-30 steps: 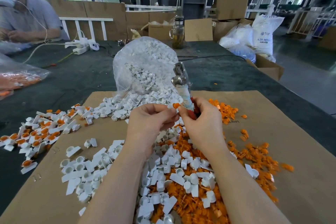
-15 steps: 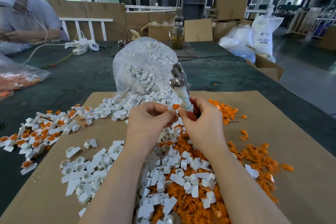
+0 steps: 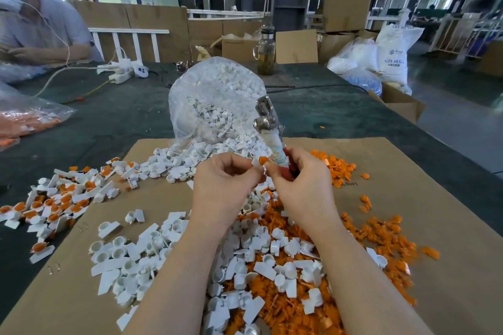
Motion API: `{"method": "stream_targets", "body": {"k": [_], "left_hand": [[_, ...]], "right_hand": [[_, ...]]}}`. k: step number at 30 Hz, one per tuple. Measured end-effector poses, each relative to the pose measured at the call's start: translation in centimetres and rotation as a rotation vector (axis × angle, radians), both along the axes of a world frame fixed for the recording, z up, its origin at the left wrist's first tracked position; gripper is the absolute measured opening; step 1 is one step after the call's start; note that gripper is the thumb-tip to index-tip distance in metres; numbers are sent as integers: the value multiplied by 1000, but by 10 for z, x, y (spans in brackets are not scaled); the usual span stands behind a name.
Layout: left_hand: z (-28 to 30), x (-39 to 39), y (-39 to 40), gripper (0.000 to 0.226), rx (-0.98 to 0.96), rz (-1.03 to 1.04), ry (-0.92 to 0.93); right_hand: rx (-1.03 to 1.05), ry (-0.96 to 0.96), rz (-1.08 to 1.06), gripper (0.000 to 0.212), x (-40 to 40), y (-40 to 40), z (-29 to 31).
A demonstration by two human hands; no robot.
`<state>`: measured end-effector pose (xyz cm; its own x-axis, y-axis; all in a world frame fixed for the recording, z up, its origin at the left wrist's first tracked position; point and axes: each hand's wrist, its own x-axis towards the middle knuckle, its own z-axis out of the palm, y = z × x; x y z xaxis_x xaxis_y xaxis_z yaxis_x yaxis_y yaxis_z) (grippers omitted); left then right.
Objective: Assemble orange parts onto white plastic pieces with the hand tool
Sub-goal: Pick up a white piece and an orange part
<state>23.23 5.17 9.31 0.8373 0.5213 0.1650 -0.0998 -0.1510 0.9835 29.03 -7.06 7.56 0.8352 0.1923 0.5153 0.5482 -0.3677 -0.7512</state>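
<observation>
Left hand (image 3: 226, 185), frame centre: fingers curled, pinching white plastic piece (image 3: 256, 162) with orange part (image 3: 263, 160) seated on top. Right hand (image 3: 302, 182) just beside, fingertips almost touching left: wrapped around hand tool (image 3: 268, 128) handle. Tool long axis up and slightly left, metal head above both hands, toward bag of white pieces (image 3: 217, 100) at upper centre. Orange part at gap between thumbs, left of tool shaft, below head. Likely next: bring tool head down onto part; right hand nearer.
</observation>
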Motion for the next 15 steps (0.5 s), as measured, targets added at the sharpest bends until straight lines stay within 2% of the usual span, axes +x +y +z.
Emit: {"method": "stream_targets", "body": {"k": [7, 11, 15], "left_hand": [[-2, 2, 0, 16, -18, 2, -13], [-3, 3, 0, 15, -10, -8, -9], [-5, 4, 2, 14, 48, 18, -15]], "right_hand": [[-28, 22, 22, 23, 0, 0, 0], [-25, 35, 33, 14, -1, 0, 1], [-25, 151, 142, 7, -2, -5, 6]]}}
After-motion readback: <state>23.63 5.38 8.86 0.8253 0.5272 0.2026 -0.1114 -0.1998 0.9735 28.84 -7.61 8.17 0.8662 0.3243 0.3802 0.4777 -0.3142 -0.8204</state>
